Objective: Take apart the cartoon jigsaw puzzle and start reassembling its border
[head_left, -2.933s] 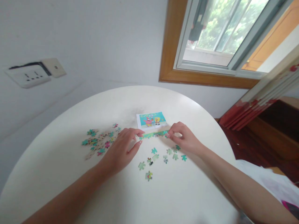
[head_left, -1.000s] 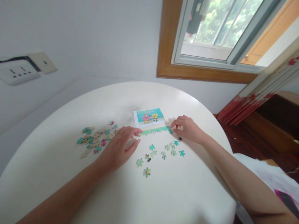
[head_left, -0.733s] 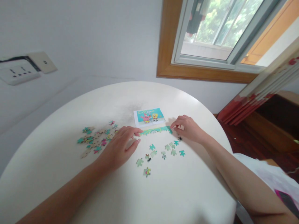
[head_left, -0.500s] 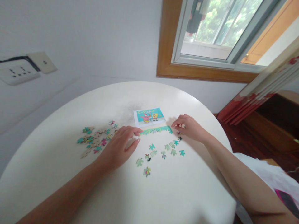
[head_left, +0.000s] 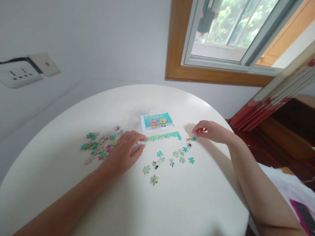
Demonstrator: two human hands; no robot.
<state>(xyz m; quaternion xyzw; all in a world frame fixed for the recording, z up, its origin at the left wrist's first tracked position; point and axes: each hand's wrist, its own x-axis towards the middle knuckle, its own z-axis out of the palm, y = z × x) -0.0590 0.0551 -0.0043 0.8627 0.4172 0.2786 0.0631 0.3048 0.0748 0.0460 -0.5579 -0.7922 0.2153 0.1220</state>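
Note:
My left hand (head_left: pixel 128 146) rests on the table, thumb and fingers apart, its fingertips at the left end of a joined strip of teal puzzle pieces (head_left: pixel 163 136). Just behind the strip lies a printed picture card (head_left: pixel 158 122) with a pink starfish and a yellow sponge character. Right of the strip, my right hand (head_left: pixel 205 131) is pinched, its fingertips at a teal puzzle piece (head_left: pixel 194 139). Beside that piece are two small multicoloured pieces, one a black-and-white piece (head_left: pixel 189 145). Loose pale and teal pieces (head_left: pixel 182 159) are scattered in front of the strip.
A pile of mixed puzzle pieces (head_left: pixel 98 146) lies left of my left hand, partly hidden by it. The round white table (head_left: pixel 192 203) stands against a wall with a socket (head_left: pixel 21 73) and a window (head_left: pixel 221 32). A pink-edged phone (head_left: pixel 304 213) is at lower right.
My right hand has moved right, away from the strip's right end, to the teal piece, which now shows below its fingertips. My left hand has stayed almost still.

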